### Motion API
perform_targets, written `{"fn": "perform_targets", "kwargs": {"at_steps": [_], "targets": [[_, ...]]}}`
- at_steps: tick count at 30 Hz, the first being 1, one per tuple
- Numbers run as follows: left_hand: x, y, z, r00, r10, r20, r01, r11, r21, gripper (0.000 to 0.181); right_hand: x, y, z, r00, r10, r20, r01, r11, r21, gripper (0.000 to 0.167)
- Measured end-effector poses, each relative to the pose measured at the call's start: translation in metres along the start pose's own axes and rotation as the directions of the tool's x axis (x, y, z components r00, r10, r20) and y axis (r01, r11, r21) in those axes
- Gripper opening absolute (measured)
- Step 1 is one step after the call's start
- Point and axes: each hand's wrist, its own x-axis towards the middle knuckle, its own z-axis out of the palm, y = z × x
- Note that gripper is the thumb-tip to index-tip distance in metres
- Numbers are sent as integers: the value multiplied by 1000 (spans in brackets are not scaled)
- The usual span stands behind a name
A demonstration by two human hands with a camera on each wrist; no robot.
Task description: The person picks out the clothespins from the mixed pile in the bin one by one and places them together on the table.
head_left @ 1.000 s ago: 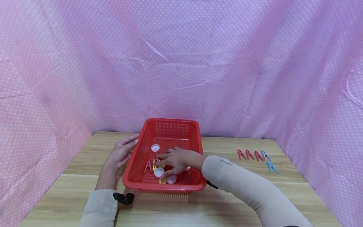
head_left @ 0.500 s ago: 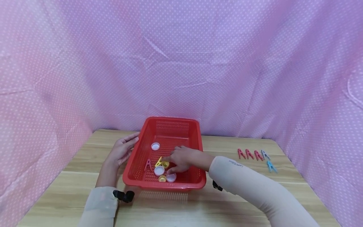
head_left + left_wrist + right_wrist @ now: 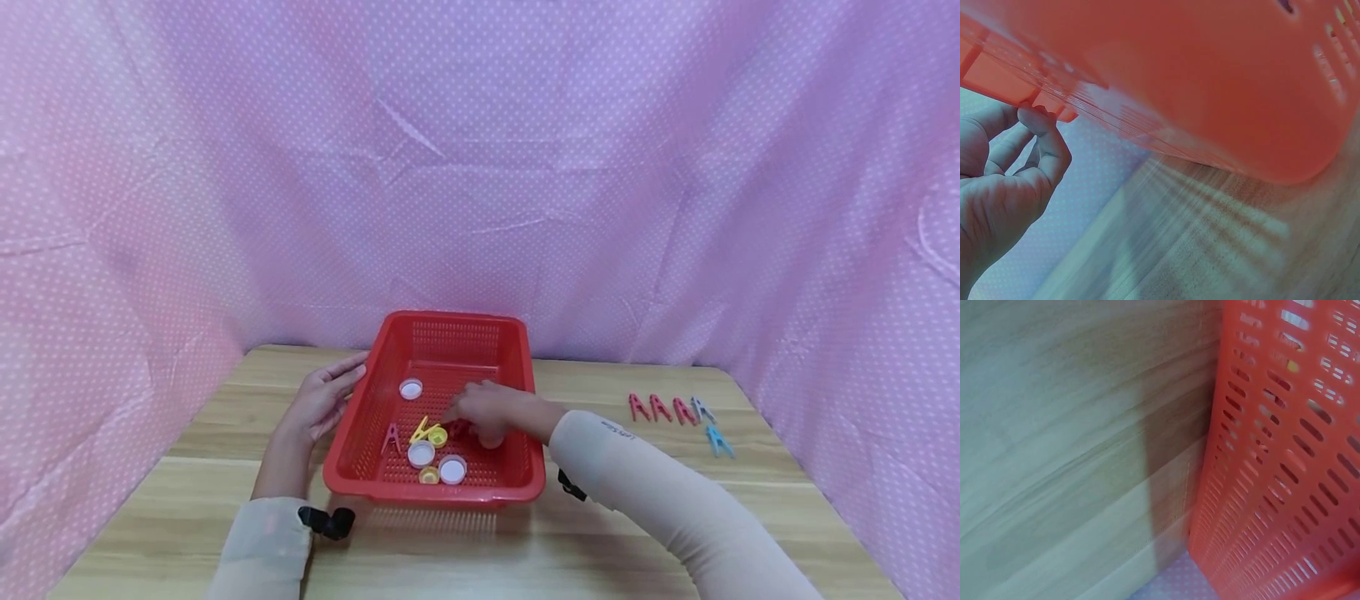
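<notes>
A red plastic basket (image 3: 433, 493) stands on the table, tilted slightly in the head view. My left hand (image 3: 321, 404) pinches its left rim between thumb and fingers; the left wrist view shows this grip (image 3: 1016, 156) from below. Inside the basket, my right hand (image 3: 487, 408) reaches down with its fingers low near the floor; something dark red lies by the fingertips, too shadowed to name. Left of that hand lie a yellow clothespin (image 3: 422, 430), a pink clothespin (image 3: 392, 438), white round caps (image 3: 421, 454) and small yellow caps (image 3: 429, 475). The right wrist view shows only the basket's slotted side (image 3: 1285, 462).
Right of the basket, several clothespins lie on the wooden table (image 3: 600, 533): red ones (image 3: 660, 407) in a row, a pale blue one (image 3: 702, 409) at its end and a light blue one (image 3: 718, 441) in front. A pink dotted curtain (image 3: 480, 167) hangs behind.
My right hand has drawn back to the right inside the basket, uncovering the yellow clothespin and several caps. My left hand has stayed at the rim.
</notes>
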Motion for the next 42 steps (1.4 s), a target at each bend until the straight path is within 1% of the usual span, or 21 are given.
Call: {"fn": "perform_targets", "kwargs": {"at_steps": [3, 4, 7, 10, 14, 22, 24, 26, 29, 38, 42], "targets": [[0, 0, 1, 1000, 0, -4, 0, 1000, 0, 43, 2, 1, 0, 1000, -27, -11, 28, 1000, 10, 71], [-1, 0, 1, 1000, -1, -5, 1, 1000, 1, 44, 3, 0, 0, 999, -41, -13, 41, 999, 3, 67], [-2, 1, 0, 1000, -4, -12, 5, 1000, 4, 46, 5, -1, 1, 997, -75, -20, 74, 996, -44, 48], [-3, 1, -1, 1000, -7, -6, 7, 1000, 0, 47, 7, -3, 1, 994, -108, -33, 106, 992, -70, 30], [-3, 1, -2, 1000, -14, 1, 14, 1000, -6, 48, 7, -3, 1, 991, -127, -42, 126, 991, -34, 20], [-2, 0, 0, 1000, -16, 9, 16, 1000, 1, 52, 3, -6, 0, 992, -115, -47, 117, 992, 52, 20], [-2, 0, 0, 1000, -13, 14, 13, 1000, -8, 50, 1, -6, -1, 992, -117, -52, 121, 989, 84, 19], [-2, 0, 0, 1000, -7, 19, 7, 1000, -14, 49, -2, -6, -2, 993, -110, -52, 117, 984, 136, 20], [-1, 0, 0, 1000, -5, 24, 6, 1000, -23, 46, -7, -6, -6, 992, -102, -73, 113, 979, 171, 23], [0, 1, 2, 1000, 2, 25, -1, 999, -45, 36, -23, 0, -23, 983, -74, -171, 96, 987, 127, 28], [1, 1, 1, 1000, 0, 22, 1, 999, -46, 35, -30, 5, -27, 974, -81, -211, 111, 985, 130, 28]]}}
